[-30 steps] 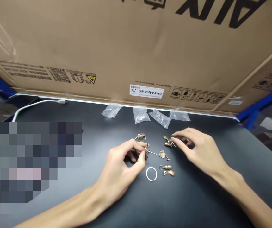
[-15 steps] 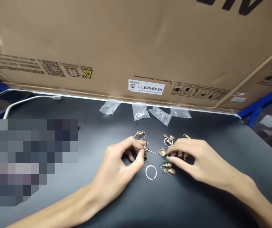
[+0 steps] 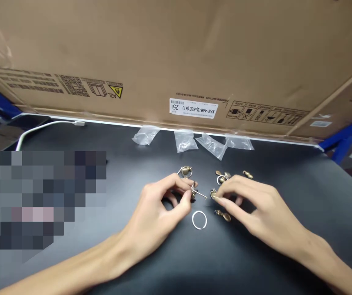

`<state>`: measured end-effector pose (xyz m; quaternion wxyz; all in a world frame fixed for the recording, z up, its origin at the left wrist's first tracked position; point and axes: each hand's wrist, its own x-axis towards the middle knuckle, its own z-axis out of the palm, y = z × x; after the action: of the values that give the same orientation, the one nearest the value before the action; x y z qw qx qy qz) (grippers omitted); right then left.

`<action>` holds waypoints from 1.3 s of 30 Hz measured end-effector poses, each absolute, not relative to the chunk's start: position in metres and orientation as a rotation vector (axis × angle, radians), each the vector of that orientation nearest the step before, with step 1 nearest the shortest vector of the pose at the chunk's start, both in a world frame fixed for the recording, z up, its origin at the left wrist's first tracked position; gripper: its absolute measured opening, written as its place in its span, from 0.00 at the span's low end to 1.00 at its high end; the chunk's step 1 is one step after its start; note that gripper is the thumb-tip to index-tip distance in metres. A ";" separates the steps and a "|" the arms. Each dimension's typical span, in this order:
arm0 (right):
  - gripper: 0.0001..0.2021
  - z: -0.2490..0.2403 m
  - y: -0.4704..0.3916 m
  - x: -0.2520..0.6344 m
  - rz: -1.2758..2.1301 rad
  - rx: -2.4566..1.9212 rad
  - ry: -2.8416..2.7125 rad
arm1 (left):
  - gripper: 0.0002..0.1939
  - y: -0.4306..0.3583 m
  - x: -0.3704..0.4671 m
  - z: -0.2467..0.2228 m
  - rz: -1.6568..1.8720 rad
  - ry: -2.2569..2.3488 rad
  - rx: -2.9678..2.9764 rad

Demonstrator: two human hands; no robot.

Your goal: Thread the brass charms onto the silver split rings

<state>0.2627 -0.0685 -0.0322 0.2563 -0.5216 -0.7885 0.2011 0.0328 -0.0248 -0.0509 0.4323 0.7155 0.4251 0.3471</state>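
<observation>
My left hand (image 3: 171, 200) pinches a metal key ring (image 3: 199, 193) between thumb and fingertips. The ring is turned edge-on, and small brass bits at the fingertips are partly hidden. My right hand (image 3: 249, 200) has its thumb and forefinger closed on a small brass charm (image 3: 213, 193), close to the ring's free end; a gap remains between them. Below lies a loose silver split ring (image 3: 199, 220). Nearer my right thumb is another brass charm (image 3: 224, 215). Behind the hands rest a ring with a round brass charm (image 3: 186, 171) and a ring with several charms (image 3: 223, 179).
A gourd-shaped brass charm (image 3: 248, 175) lies beyond my right hand. Several clear plastic bags (image 3: 185, 141) line the foot of a large cardboard box (image 3: 176, 53). A white cable (image 3: 47, 124) runs at the left, above a blurred-out patch on the dark table (image 3: 176, 262).
My right thumb and forefinger have closed on the small charm. One of the two charms below that hand no longer shows there. The view has shifted slightly.
</observation>
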 end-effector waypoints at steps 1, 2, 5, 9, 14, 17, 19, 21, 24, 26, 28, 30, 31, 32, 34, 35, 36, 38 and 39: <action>0.05 -0.030 -0.070 0.260 0.566 -1.423 -2.063 | 0.06 -0.025 0.033 -0.051 0.863 1.052 1.777; 0.04 -0.028 -0.071 0.258 0.569 -1.429 -2.000 | 0.06 -0.025 0.033 -0.051 0.860 1.046 1.775; 0.04 -0.025 -0.074 0.250 0.516 -1.416 -1.901 | 0.05 -0.027 0.032 -0.052 0.857 1.009 1.812; 0.03 -0.027 -0.078 0.243 0.431 -1.367 -1.899 | 0.05 -0.028 0.032 -0.053 0.857 0.944 1.934; 0.04 -0.032 -0.080 0.239 0.451 -1.361 -1.910 | 0.05 -0.031 0.032 -0.054 0.878 0.879 2.033; 0.04 -0.034 -0.081 0.237 0.440 -1.358 -1.907 | 0.04 -0.032 0.033 -0.055 0.908 0.845 2.090; 0.05 -0.035 -0.082 0.235 0.441 -1.332 -1.916 | 0.05 -0.033 0.034 -0.056 0.931 0.830 2.139; 0.05 -0.035 -0.082 0.233 0.430 -1.286 -1.923 | 0.05 -0.033 0.034 -0.057 0.938 0.823 2.183; 0.06 -0.036 -0.081 0.232 0.387 -1.217 -1.955 | 0.04 -0.033 0.034 -0.060 0.926 0.826 2.216; 0.06 -0.037 -0.081 0.232 0.346 -1.169 -2.007 | 0.04 -0.033 0.033 -0.059 0.898 0.846 2.207; 0.07 -0.038 -0.081 0.233 0.297 -1.121 -2.067 | 0.05 -0.033 0.034 -0.057 0.838 0.878 2.130; 0.08 -0.040 -0.082 0.235 0.252 -1.093 -2.104 | 0.14 -0.032 0.034 -0.054 0.766 0.886 1.985; 0.08 -0.041 -0.082 0.237 0.238 -1.092 -2.111 | 0.18 -0.032 0.034 -0.052 0.740 0.872 1.921; 0.09 -0.042 -0.081 0.238 0.234 -1.099 -2.118 | 0.20 -0.031 0.034 -0.051 0.719 0.851 1.876; 0.08 -0.043 -0.081 0.241 0.253 -1.120 -2.129 | 0.15 -0.030 0.033 -0.049 0.699 0.826 1.846; 0.08 -0.044 -0.080 0.242 0.278 -1.139 -2.130 | 0.11 -0.029 0.033 -0.049 0.696 0.830 1.839; 0.08 -0.044 -0.079 0.242 0.309 -1.162 -2.127 | 0.08 -0.028 0.033 -0.050 0.700 0.841 1.825; 0.08 -0.045 -0.078 0.242 0.374 -1.194 -2.113 | 0.08 -0.027 0.032 -0.051 0.734 0.869 1.820; 0.07 -0.046 -0.078 0.241 0.398 -1.201 -2.108 | 0.08 -0.027 0.032 -0.052 0.760 0.882 1.853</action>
<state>0.2406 -0.0778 -0.0456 0.3353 -0.4602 -0.8078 0.1524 0.0317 -0.0272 -0.0516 0.4589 0.7523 0.3580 0.3087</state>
